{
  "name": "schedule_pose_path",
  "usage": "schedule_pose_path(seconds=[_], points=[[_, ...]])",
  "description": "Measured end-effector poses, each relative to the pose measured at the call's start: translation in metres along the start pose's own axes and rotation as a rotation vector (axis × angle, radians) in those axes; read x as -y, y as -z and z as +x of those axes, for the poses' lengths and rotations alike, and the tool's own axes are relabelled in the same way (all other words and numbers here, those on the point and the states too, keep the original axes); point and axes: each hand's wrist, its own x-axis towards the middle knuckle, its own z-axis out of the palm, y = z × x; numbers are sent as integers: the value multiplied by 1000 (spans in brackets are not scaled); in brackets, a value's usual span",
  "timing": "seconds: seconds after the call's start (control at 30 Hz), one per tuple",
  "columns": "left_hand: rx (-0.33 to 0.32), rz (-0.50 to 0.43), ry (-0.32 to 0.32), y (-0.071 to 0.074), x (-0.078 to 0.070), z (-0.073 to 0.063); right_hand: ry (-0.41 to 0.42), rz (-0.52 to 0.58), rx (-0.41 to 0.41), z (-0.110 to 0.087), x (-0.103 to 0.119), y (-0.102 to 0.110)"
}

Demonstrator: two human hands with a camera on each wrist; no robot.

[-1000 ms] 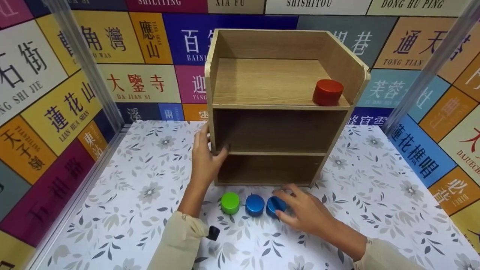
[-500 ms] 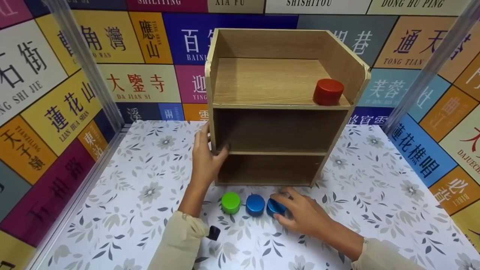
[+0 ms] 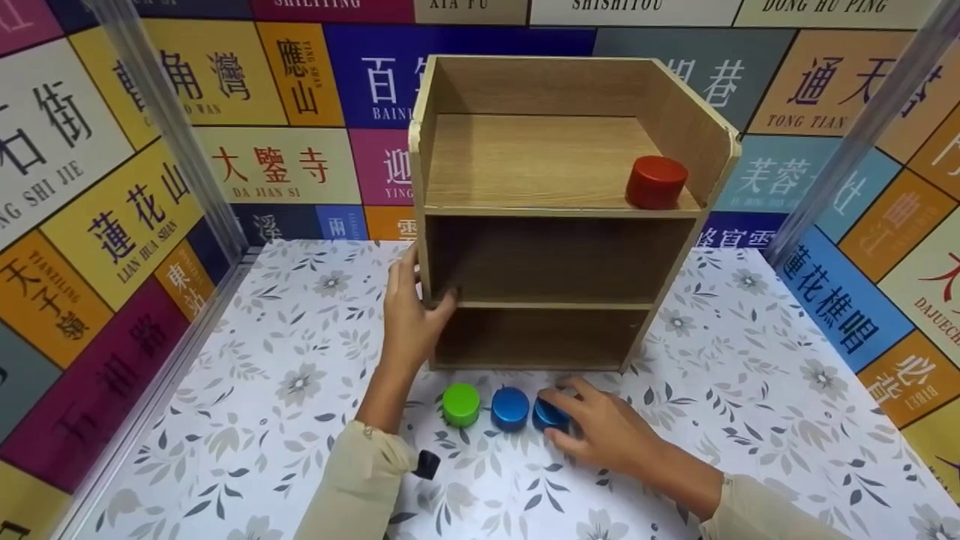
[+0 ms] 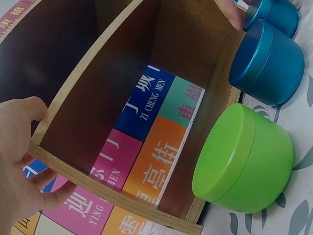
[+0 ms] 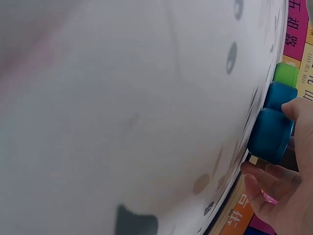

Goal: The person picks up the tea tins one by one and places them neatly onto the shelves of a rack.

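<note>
A small wooden shelf unit [image 3: 559, 306] stands at the back of the table, with an upper tray and two compartments below. My left hand [image 3: 412, 315] grips its left side panel, thumb round the front edge and fingers outside. In front of it stand a green round lidded tin [image 3: 460, 405], a blue tin [image 3: 510, 409] and a second blue tin [image 3: 550, 414] in a row. My right hand [image 3: 611, 427] holds the rightmost blue tin, fingers at its far side and thumb at its near side. A red tin [image 3: 657, 182] sits on the shelf's top right.
A white cloth with grey leaves and flowers [image 3: 300, 384] covers the table. Panels with Chinese place names [image 3: 285, 165] stand behind and along both sides. Clear upright posts [image 3: 169, 127] rise at the corners. A small black item [image 3: 427, 465] hangs at the left cuff.
The right hand's fingers and thumb have drawn in closer round the rightmost blue tin, and the hand has shifted slightly left. The left hand has stayed on the shelf's side.
</note>
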Motion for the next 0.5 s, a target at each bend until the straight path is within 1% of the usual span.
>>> schedule_pose_path(seconds=[0.13,0.33,0.5], points=[[6,-9,0,1,0,0,0,-2,2,1,2,0],[-4,-11,0,1,1,-2,-8,0,37,1,4,0],[-5,-18,-12,0,0,0,-21,-8,45,2,5,3]])
